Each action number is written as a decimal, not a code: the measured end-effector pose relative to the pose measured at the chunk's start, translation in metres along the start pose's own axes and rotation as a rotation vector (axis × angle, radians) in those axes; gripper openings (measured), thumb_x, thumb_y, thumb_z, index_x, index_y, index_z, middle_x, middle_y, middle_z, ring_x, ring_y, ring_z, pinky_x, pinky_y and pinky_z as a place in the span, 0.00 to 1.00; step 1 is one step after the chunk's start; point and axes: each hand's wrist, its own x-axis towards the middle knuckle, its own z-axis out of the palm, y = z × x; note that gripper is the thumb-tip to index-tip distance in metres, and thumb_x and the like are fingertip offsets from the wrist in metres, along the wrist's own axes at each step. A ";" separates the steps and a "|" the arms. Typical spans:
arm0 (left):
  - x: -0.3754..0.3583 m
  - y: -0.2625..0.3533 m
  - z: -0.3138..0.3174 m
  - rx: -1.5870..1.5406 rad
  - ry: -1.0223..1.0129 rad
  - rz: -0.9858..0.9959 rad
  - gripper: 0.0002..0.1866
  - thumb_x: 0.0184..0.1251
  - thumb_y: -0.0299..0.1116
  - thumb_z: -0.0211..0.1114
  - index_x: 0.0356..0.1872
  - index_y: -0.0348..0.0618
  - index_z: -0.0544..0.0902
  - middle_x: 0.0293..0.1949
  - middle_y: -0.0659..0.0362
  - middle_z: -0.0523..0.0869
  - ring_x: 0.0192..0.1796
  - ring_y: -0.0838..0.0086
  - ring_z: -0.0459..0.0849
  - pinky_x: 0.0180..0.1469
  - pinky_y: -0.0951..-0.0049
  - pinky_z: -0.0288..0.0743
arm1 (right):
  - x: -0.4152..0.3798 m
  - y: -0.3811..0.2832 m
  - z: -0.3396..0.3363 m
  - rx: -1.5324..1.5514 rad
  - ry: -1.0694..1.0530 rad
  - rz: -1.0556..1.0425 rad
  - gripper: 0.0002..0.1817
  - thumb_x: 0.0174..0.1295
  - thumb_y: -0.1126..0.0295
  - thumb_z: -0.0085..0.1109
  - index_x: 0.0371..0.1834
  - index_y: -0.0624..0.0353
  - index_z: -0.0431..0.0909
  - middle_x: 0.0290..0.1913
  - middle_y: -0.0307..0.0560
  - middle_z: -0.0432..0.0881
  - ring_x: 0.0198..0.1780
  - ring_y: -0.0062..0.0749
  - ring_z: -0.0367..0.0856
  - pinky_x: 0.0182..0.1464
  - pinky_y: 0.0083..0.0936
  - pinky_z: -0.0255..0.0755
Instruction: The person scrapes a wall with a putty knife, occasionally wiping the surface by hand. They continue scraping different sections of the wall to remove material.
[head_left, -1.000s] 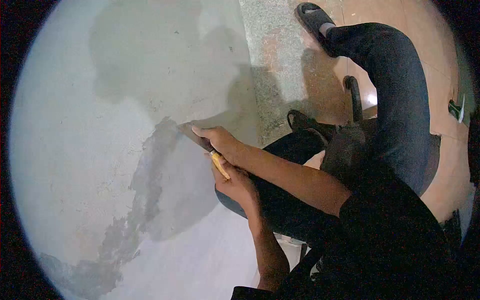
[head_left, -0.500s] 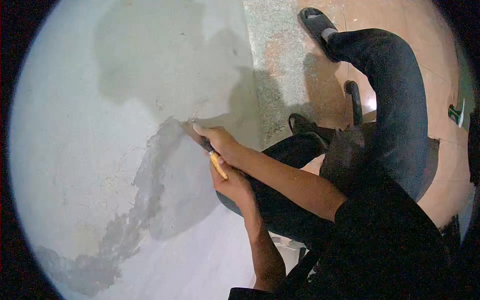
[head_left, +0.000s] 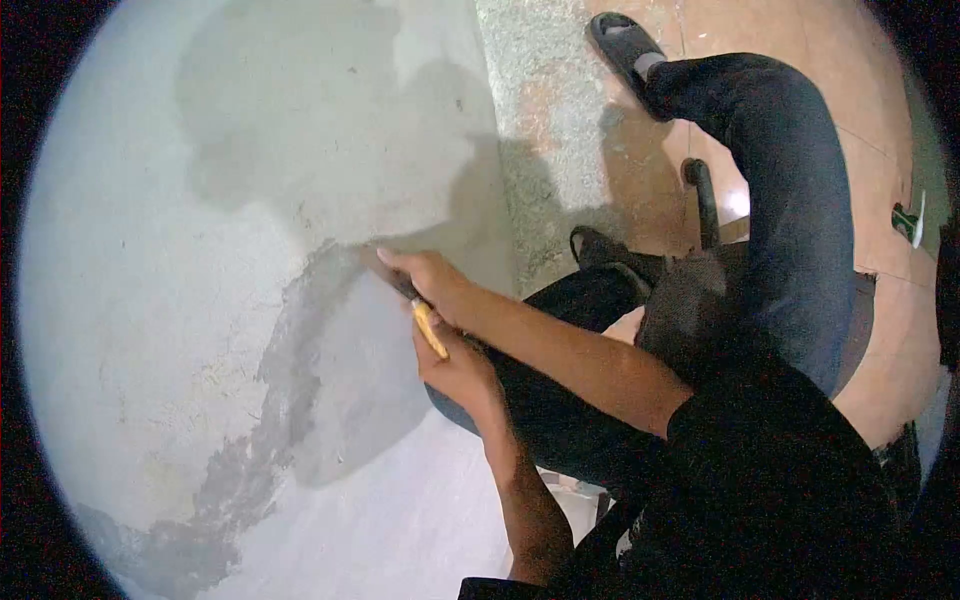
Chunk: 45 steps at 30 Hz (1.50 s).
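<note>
A putty knife with a yellow handle [head_left: 430, 330] is held at a slant against the pale wall [head_left: 180, 300], its tip at the upper end of a darker grey, damp-looking patch [head_left: 300, 350]. My left hand [head_left: 458, 375] is closed round the handle. Higher up, my right hand [head_left: 438, 282] grips the knife near its blade [head_left: 385, 270], with a fingertip pressed close to the tip. My fingers partly cover the blade and the neck. The grey patch runs in a rough band down to the lower left.
Tiled floor [head_left: 790, 165] lies on the right, with a whitish, stained strip [head_left: 545, 90] along the wall's foot. My bent legs in dark trousers [head_left: 800, 200] and a black slipper [head_left: 625, 50] take up that side. A dark bar [head_left: 705, 205] stands between my legs.
Both hands and the putty knife sit slightly further left in the picture; the whole view has shifted a little the same way. The grip looks unchanged.
</note>
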 end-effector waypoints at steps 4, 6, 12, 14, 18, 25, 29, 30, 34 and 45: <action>-0.008 0.020 0.006 0.000 0.004 -0.036 0.22 0.72 0.45 0.51 0.42 0.30 0.75 0.31 0.58 0.79 0.33 0.78 0.75 0.36 0.76 0.70 | -0.010 0.005 0.012 0.025 0.045 -0.131 0.25 0.59 0.46 0.55 0.18 0.57 0.72 0.15 0.40 0.69 0.14 0.24 0.65 0.15 0.27 0.59; -0.012 0.016 0.003 -0.081 0.060 -0.043 0.21 0.72 0.44 0.50 0.42 0.31 0.76 0.30 0.59 0.78 0.32 0.78 0.73 0.34 0.75 0.70 | -0.011 0.000 0.008 0.030 0.051 -0.098 0.24 0.60 0.47 0.54 0.18 0.57 0.72 0.15 0.40 0.69 0.15 0.24 0.65 0.17 0.26 0.59; -0.008 0.019 0.002 0.015 0.000 -0.071 0.19 0.72 0.41 0.51 0.44 0.30 0.76 0.32 0.56 0.80 0.33 0.76 0.76 0.36 0.76 0.72 | -0.006 0.006 0.007 -0.075 -0.037 -0.242 0.23 0.61 0.48 0.53 0.20 0.57 0.74 0.16 0.41 0.70 0.18 0.24 0.68 0.22 0.24 0.61; -0.008 0.015 -0.001 -0.075 0.059 -0.061 0.20 0.71 0.42 0.52 0.44 0.30 0.76 0.31 0.57 0.80 0.31 0.77 0.74 0.34 0.76 0.71 | 0.013 0.018 0.012 -0.005 0.130 -0.253 0.24 0.61 0.48 0.54 0.19 0.57 0.73 0.16 0.41 0.70 0.18 0.24 0.67 0.22 0.25 0.62; 0.015 0.021 0.003 0.087 -0.069 -0.041 0.23 0.71 0.47 0.51 0.43 0.30 0.75 0.32 0.57 0.79 0.33 0.77 0.76 0.35 0.76 0.72 | 0.004 -0.005 0.014 0.008 0.064 -0.041 0.23 0.60 0.49 0.56 0.22 0.58 0.76 0.19 0.41 0.73 0.21 0.24 0.68 0.24 0.25 0.63; 0.006 0.012 0.007 0.019 0.037 -0.012 0.22 0.72 0.45 0.50 0.42 0.30 0.75 0.31 0.56 0.79 0.34 0.76 0.76 0.35 0.75 0.71 | 0.003 -0.018 0.008 0.023 0.020 -0.034 0.24 0.59 0.48 0.58 0.16 0.57 0.74 0.14 0.41 0.70 0.15 0.24 0.67 0.18 0.25 0.59; -0.004 0.016 0.008 -0.056 0.054 0.023 0.21 0.72 0.43 0.50 0.42 0.29 0.75 0.31 0.56 0.79 0.34 0.76 0.76 0.35 0.76 0.71 | -0.009 -0.010 0.022 0.087 0.068 -0.110 0.24 0.59 0.48 0.57 0.16 0.57 0.73 0.15 0.41 0.71 0.16 0.24 0.66 0.18 0.26 0.60; -0.006 0.019 0.005 -0.051 0.049 0.000 0.21 0.72 0.43 0.50 0.42 0.29 0.75 0.31 0.56 0.79 0.33 0.77 0.75 0.34 0.76 0.71 | -0.008 -0.014 0.020 0.083 0.067 -0.114 0.24 0.59 0.48 0.57 0.16 0.57 0.73 0.15 0.41 0.71 0.16 0.24 0.66 0.18 0.26 0.60; 0.010 0.027 0.004 0.157 -0.025 0.031 0.20 0.73 0.43 0.49 0.44 0.30 0.75 0.33 0.57 0.79 0.33 0.78 0.76 0.35 0.77 0.72 | 0.016 -0.010 0.017 0.078 0.055 -0.059 0.23 0.60 0.49 0.56 0.19 0.58 0.74 0.19 0.40 0.72 0.18 0.24 0.68 0.19 0.23 0.62; -0.009 0.020 0.009 0.058 0.008 0.013 0.23 0.72 0.45 0.50 0.42 0.28 0.75 0.32 0.56 0.80 0.36 0.75 0.75 0.39 0.75 0.70 | -0.008 -0.009 0.010 0.088 0.049 -0.012 0.22 0.60 0.50 0.56 0.20 0.58 0.74 0.19 0.41 0.72 0.22 0.26 0.69 0.26 0.28 0.63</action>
